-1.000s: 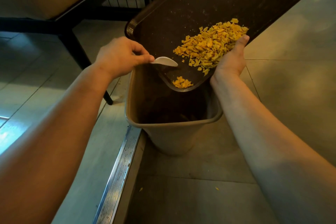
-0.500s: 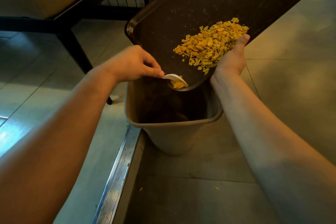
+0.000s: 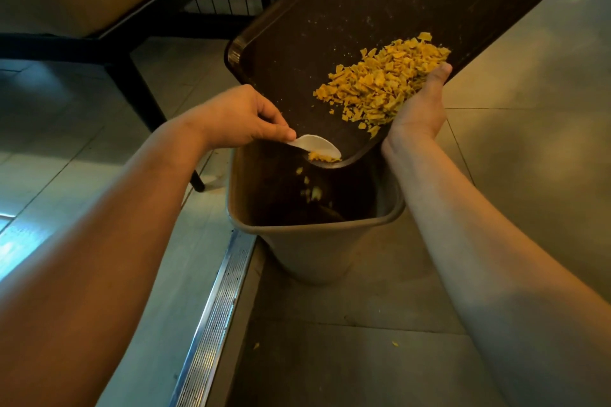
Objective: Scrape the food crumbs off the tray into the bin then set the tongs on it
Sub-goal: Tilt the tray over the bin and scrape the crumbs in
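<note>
- The left hand [image 3: 241,119] pinches the handle end of a white plastic scraper [image 3: 315,144], thumb and curled fingers closed around it; only its broad rounded blade shows beyond the thumb.
- The blade tip rests at the lowest corner of the dark brown tray [image 3: 380,3], where a small clump of crumbs sits against the tray lip.
- The right hand [image 3: 418,109] grasps the tray's lower right edge, thumb lying up along the rim, the fingers hidden beneath.
- The tray is tilted steeply, its low corner directly over the mouth of the bin [image 3: 317,241], its high end running out of view at the top right.
- A large pile of yellow food crumbs [image 3: 380,82] lies on the tray surface just beside the right thumb, above the scraper and apart from it.
- A few blurred yellow crumbs [image 3: 312,192] are in the air inside the bin's opening, below the tray corner.
- The tan bin stands on the tiled floor [image 3: 529,142], beside a metal floor drain grate [image 3: 215,314].
- A black table leg [image 3: 139,92] rises at the upper left.
- Tongs cannot be seen.
</note>
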### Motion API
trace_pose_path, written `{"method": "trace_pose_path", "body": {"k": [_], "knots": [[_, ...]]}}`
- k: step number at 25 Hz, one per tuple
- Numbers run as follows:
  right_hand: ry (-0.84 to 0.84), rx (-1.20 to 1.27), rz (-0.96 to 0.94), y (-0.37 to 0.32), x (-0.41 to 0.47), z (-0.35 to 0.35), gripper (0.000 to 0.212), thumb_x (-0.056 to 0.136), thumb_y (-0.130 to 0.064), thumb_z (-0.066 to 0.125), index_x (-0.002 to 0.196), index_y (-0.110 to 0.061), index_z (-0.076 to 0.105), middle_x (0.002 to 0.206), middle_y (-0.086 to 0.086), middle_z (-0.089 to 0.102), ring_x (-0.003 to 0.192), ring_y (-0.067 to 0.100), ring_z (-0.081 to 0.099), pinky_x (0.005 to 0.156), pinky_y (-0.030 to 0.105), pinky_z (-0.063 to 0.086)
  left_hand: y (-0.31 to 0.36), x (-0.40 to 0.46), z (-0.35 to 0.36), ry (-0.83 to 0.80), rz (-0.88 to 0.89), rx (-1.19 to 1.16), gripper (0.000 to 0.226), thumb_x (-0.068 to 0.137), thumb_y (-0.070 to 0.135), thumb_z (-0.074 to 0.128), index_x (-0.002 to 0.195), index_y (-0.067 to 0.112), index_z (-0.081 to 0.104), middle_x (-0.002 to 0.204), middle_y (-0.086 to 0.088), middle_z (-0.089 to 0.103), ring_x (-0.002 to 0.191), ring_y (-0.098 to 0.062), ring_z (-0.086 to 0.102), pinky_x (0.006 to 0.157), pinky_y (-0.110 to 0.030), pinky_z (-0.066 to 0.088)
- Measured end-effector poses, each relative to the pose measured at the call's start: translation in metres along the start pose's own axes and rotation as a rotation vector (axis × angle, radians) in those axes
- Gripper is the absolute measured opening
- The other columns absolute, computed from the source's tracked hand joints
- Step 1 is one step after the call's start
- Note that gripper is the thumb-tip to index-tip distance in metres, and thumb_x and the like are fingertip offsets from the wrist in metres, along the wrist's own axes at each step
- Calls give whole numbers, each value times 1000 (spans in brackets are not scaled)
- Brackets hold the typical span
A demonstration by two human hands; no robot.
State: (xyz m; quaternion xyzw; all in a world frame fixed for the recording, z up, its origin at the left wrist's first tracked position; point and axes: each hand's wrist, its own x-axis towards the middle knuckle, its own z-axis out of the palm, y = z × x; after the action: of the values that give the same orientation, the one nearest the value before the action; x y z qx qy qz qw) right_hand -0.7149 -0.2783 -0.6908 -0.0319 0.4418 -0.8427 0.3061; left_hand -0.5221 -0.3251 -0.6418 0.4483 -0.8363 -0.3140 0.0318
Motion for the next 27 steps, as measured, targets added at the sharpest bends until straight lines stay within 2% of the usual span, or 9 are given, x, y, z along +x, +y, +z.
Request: {"method": "trace_pose_path", "body": {"k": [3, 5, 9, 12, 15, 18, 22, 25, 27], "knots": [[1, -13, -2, 1, 0, 0, 31, 96, -45, 48, 87, -20, 64, 95, 1, 70, 97, 21, 67, 92, 41, 53, -2, 1, -1, 104, 16, -61, 5, 83, 30, 64, 77, 30, 65, 88, 13, 62, 85, 3, 50, 68, -15, 31], [-6, -4, -1, 1, 0, -1, 31, 96, -45, 47, 88, -20, 64, 98, 2, 71, 97, 22, 67, 92, 42, 53, -2, 3, 2, 149, 17, -37, 5, 82, 34, 65, 77, 33, 64, 89, 15, 60, 88, 1, 50, 77, -23, 34], [-12, -5, -8, 1, 1, -1, 31, 96, -46, 47, 88, -21, 64, 105, 6, 71, 100, 23, 67, 94, 44, 52, 3, 2, 4, 90, 12, 166, 4, 79, 41, 66, 77, 39, 62, 92, 17, 59, 98, -5, 49, 82, -31, 34], [8, -13, -24, -1, -1, 0, 30, 96, -45, 48, 85, -21, 64, 102, 5, 71, 99, 22, 66, 94, 43, 52, 0, -2, -7, 67, -26, 158, 4, 79, 38, 66, 78, 37, 63, 90, 19, 57, 103, -6, 48, 87, -32, 33], [16, -19, -28, 0, 0, 0, 31, 96, -44, 49, 91, -19, 65, 106, 6, 71, 101, 22, 66, 95, 43, 51, -5, -3, -11, 205, -32, 98, 5, 77, 40, 67, 77, 36, 63, 97, 16, 58, 108, -8, 48, 89, -34, 35], [15, -34, -24, 0, 0, 0, 32, 96, -44, 48, 98, -17, 65, 107, 6, 70, 102, 22, 65, 95, 42, 51, -4, -2, -8, 310, -28, 357, 10, 77, 49, 64, 78, 41, 58, 101, 14, 54, 109, -12, 47, 88, -37, 38], [7, -42, -5, -1, -2, -1, 36, 96, -46, 48, 103, -16, 65, 95, -1, 69, 98, 19, 65, 92, 38, 52, -1, 0, -8, 218, -19, 411, 10, 78, 51, 62, 81, 41, 60, 94, 16, 52, 97, -6, 43, 81, -32, 34], [9, -56, -10, -2, -4, -1, 30, 96, -45, 47, 87, -21, 63, 87, -3, 68, 90, 17, 65, 87, 34, 53, 3, 1, -3, 74, 1, 227, 6, 79, 44, 65, 79, 38, 64, 88, 17, 59, 92, -4, 50, 80, -30, 36], [8, -60, -6, -3, -5, -1, 30, 97, -44, 47, 82, -21, 61, 83, -4, 67, 86, 15, 64, 84, 32, 53, 5, 2, 1, 63, 26, 73, 5, 80, 38, 66, 78, 33, 66, 87, 14, 62, 89, -2, 53, 76, -25, 38]]}}
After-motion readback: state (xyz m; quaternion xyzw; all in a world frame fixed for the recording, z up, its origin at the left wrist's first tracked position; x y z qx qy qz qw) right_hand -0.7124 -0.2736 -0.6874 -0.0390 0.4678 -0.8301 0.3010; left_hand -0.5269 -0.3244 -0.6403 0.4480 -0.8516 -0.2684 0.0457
